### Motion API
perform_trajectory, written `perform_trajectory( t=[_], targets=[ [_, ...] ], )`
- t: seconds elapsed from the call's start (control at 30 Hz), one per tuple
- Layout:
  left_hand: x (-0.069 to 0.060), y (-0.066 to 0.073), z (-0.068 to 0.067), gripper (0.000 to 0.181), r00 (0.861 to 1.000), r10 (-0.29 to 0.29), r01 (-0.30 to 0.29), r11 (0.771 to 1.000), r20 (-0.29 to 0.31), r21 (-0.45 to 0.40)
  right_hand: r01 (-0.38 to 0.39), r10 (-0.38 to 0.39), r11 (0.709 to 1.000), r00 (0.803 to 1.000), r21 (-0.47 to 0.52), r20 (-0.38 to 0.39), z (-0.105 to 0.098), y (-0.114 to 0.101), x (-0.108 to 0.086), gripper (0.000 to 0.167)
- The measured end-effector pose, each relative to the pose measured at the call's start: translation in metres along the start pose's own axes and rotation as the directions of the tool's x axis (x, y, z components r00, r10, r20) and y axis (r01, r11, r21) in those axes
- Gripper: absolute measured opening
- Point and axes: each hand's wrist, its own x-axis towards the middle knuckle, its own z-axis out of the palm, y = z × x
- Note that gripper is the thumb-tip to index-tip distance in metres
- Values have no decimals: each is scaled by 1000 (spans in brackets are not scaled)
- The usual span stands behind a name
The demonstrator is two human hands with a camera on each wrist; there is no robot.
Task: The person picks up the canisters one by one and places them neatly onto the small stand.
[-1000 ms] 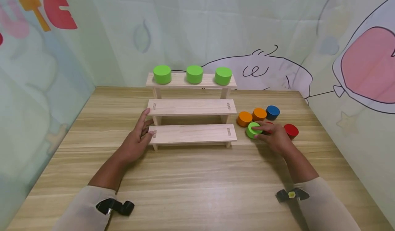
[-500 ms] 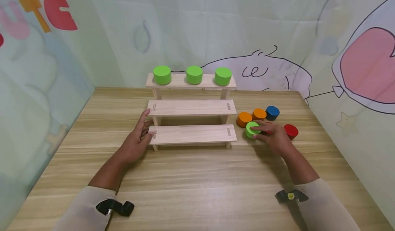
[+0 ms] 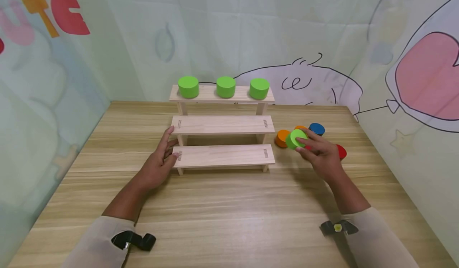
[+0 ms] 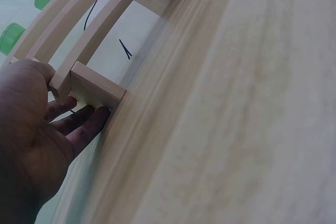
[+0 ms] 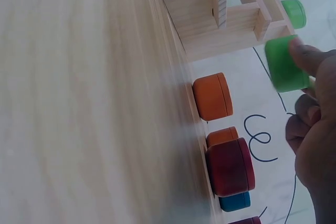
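Our left hand (image 3: 158, 165) holds the pale wooden three-step shelf (image 3: 222, 124); our right hand (image 3: 324, 158) pinches a round green block (image 3: 296, 139) above the wood-grain table (image 3: 229, 212). A loose pinch could drop it onto round orange blocks (image 3: 282, 139).

This looks like a small, booth-like corner, dressed like a playroom; whether it stands in a home or in some studio, I cannot tell. Pale hanging cloth (image 3: 136, 61) (its creases can be seen) closes in the wood-grain desk (image 3: 229, 220). On it are printed coloured letters (image 3: 68, 19) and a pink balloon (image 3: 426, 79). The bright green cylinders (image 3: 226, 87) also look toy-like.
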Motion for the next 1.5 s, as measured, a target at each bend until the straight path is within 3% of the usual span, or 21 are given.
perform_trajectory(
  t=[0.27,0.5,0.77,1.0,1.27,1.5],
  targets=[
    [1,0,-1,81,1000,9,-9,1000,-7,11,153,-145,987,981,55,-132,3,-7,0,37],
    [1,0,-2,81,1000,9,-9,1000,-6,10,227,-217,974,956,29,-196,5,-15,1,38],
    [-1,1,-1,81,1000,-6,6,1000,-7,-1,278,-265,960,934,20,-238,6,-29,2,44],
    [-3,-1,1,81,1000,1,-1,1000,-12,1,377,-353,923,911,79,-214,15,-44,3,46],
    [0,-2,1,81,1000,15,-15,1000,-16,7,394,-372,916,906,79,-202,28,-66,21,45],
    [0,-3,0,81,1000,14,-14,1000,-19,5,431,-393,899,873,78,-290,38,-91,45,31]
  ],
)
